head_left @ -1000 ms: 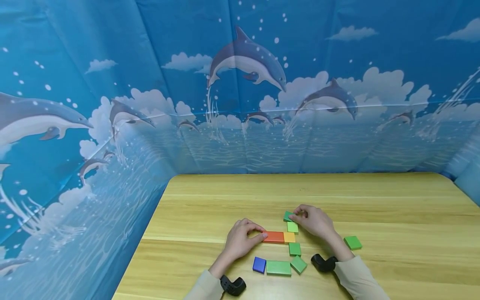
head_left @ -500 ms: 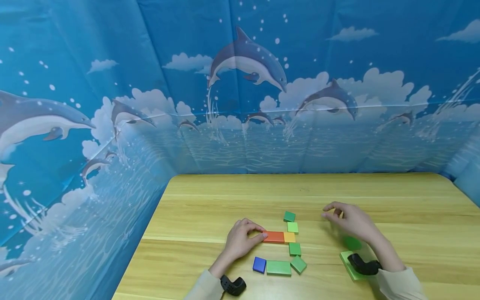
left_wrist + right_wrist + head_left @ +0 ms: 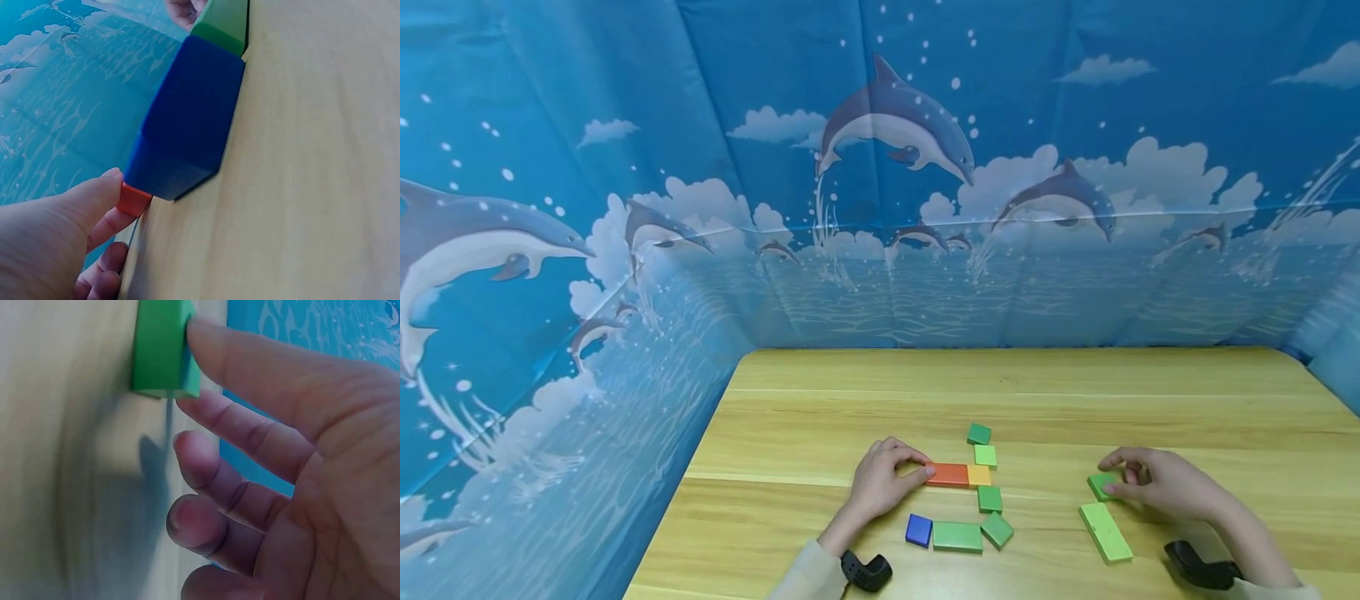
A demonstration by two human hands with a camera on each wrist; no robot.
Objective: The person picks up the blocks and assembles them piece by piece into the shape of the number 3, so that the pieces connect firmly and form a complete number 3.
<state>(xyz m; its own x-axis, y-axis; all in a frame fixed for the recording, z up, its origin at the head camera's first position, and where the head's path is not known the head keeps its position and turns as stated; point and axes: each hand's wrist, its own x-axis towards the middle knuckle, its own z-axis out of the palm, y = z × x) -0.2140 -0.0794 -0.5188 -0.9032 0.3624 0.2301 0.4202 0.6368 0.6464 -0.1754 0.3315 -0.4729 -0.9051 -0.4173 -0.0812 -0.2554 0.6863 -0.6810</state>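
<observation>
With thumb and fingertips my left hand [image 3: 883,479] pinches the left end of a red rectangular block [image 3: 948,475]. A yellow-orange square block [image 3: 979,475] touches that block's right end. In the left wrist view, the red block [image 3: 133,200] shows between thumb and finger, partly hidden by a blue block [image 3: 187,119]. Farther right, my right hand [image 3: 1172,483] has its thumb and index finger at a green square block [image 3: 1101,486], pinching it by its sides. The right wrist view shows the thumb against this green block [image 3: 164,350], the other fingers loosely bent.
Light green [image 3: 986,455] and green [image 3: 979,433] squares lie beyond the yellow-orange block. Nearer are two green squares [image 3: 990,499] [image 3: 997,530], a green rectangle [image 3: 957,537] and a blue square [image 3: 918,530]. A light green rectangle [image 3: 1106,533] lies by my right hand on the wooden table [image 3: 820,392].
My right hand has left the far green square and moved right and nearer, to the separate green square. The light green rectangle beside it is now uncovered. My left hand has stayed put.
</observation>
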